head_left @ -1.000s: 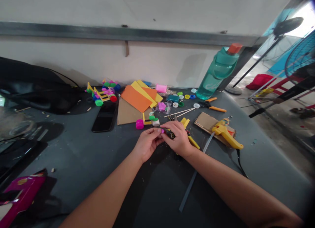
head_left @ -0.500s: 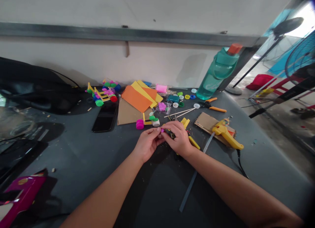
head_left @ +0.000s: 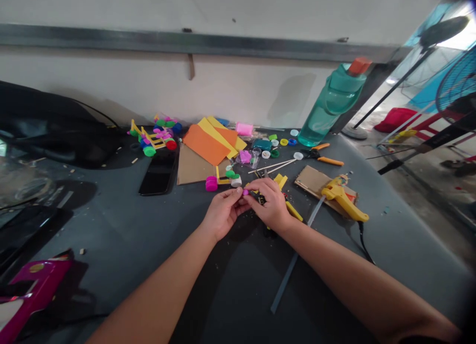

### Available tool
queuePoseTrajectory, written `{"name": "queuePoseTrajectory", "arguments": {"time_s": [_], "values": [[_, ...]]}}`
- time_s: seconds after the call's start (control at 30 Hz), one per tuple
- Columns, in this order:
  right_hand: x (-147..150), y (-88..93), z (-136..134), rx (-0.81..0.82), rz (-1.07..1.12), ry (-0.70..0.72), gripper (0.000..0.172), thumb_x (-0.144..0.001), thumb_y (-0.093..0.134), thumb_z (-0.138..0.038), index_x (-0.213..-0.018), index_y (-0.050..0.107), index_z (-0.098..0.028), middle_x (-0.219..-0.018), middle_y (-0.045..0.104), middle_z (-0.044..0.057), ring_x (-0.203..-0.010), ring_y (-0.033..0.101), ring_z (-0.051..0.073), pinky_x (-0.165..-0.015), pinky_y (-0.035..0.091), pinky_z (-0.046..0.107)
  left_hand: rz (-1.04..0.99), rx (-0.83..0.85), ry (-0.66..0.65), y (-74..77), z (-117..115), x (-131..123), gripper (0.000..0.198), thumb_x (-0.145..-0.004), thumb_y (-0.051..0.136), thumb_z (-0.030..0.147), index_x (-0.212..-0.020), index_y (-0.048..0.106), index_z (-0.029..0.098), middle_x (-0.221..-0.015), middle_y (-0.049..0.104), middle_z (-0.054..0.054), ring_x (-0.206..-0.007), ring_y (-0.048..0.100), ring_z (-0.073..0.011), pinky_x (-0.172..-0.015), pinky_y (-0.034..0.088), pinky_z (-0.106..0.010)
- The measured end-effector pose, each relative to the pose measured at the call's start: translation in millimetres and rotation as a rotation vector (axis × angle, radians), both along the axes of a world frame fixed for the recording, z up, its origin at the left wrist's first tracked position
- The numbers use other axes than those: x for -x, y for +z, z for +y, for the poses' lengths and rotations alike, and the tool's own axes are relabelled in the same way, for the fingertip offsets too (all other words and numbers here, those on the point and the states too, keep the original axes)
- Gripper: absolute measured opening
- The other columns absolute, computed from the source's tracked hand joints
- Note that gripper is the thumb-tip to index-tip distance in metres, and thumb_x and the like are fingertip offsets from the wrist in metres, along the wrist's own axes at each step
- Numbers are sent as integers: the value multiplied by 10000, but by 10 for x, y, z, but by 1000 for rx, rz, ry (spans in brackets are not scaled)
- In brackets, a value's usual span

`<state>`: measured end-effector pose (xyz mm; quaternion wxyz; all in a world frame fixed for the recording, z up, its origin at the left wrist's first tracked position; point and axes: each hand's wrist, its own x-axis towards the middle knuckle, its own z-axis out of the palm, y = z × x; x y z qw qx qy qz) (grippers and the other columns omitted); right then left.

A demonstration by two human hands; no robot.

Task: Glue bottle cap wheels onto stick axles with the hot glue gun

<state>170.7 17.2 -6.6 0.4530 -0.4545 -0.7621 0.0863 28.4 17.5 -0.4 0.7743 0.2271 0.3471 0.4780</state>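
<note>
Between the fingertips of both hands is a small pink-purple piece, mostly covered, its exact kind too small to tell. My left hand pinches it from the left, and my right hand pinches it from the right. Just beyond the fingers sits a small toy car with a yellow frame and pink, green and white wheels. Under and beside my right hand lie yellow-and-black handled tools, partly hidden. A yellow strip piece rests behind that hand.
A yellow glue gun lies on cardboard at right, its clear glue stick pointing toward me. Behind are orange-handled pliers, a teal bottle, bottle caps and coloured sheets. A phone and finished-looking toy cars stand left.
The view has tilted and shifted slightly. Both hands stay together, and a little more of the pink-purple piece shows between the fingertips.
</note>
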Motion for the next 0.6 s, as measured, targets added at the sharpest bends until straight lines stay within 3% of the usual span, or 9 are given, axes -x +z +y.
{"name": "queuePoseTrajectory", "arguments": {"time_s": [0.23,0.43,0.6], "values": [[-13,-15,0,-10,-5,39,177,-771,618,-250,-945,607,-219,-919,635,45,-923,572,210,-824,441,385,0,-25,-2,-26,0,2,140,-671,732,204,-712,657,94,-667,625,-17,-628,575,-86,-651,500,-223],[-26,-45,11,-11,-5,30,108,-789,594,-224,-896,611,-223,-898,638,42,-903,576,210,-812,442,388,16,-35,-37,-34,-3,0,161,-689,721,244,-716,658,98,-650,615,-18,-638,576,-98,-674,505,-254],[-25,-41,5,-2,-19,43,175,-758,607,-206,-930,605,-232,-921,634,38,-930,571,218,-823,441,395,16,-51,-41,-41,-4,2,150,-673,733,223,-715,662,97,-680,621,-16,-642,570,-86,-659,495,-230]]}}
